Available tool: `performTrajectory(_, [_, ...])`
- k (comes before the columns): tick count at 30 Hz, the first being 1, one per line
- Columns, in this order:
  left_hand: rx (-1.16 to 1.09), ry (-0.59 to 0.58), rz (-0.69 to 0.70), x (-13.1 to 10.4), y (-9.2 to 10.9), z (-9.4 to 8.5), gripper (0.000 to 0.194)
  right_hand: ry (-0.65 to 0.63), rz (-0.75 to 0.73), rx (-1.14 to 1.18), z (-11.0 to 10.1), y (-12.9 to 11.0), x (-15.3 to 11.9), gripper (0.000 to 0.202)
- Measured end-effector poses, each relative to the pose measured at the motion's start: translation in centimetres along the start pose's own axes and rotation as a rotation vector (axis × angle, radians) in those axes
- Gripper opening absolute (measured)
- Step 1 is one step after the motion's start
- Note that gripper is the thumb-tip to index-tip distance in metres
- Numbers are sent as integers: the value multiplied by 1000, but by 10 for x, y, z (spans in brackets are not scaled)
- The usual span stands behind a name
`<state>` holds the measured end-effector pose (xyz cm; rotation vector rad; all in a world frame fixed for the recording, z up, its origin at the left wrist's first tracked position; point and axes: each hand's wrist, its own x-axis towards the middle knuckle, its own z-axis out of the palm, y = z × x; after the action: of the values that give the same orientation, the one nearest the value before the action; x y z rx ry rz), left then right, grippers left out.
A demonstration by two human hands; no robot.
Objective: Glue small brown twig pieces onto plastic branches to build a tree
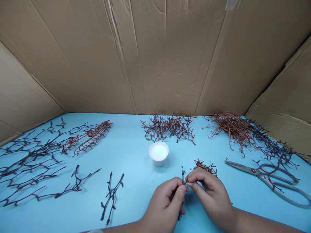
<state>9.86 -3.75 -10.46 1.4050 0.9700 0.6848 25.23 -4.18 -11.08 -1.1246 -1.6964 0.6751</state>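
Observation:
My left hand (167,200) grips a short dark brown twig (183,176) upright between thumb and fingers; its lower end shows beneath the fist. Thumb and forefinger of my right hand (211,194) are pinched together against the twig's side, on a small reddish-brown twig piece (186,178). Just behind my right hand lies a small heap of reddish-brown twig bits (205,166), partly covered by it. A white cup of white paste or liquid (158,160) stands beyond my hands, slightly to the left.
Large scissors (257,173) lie partly open at the right. Branched twig clusters (170,126) sit at the back middle, with a reddish bundle (233,127) at the back right. Dark branches (36,155) spread across the left; short twigs (111,195) lie nearer. Cardboard walls (155,58) enclose the blue table (131,152).

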Motion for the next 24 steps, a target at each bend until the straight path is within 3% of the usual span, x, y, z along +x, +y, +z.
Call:
performTrajectory(16, [236,2,65,-1,4,-3,29,-105,-97,24,-4,-4,3,15])
performTrajectory(24, [239,9,45,-2,3,-2,29,-124,-115,16,-3,-4,3,18])
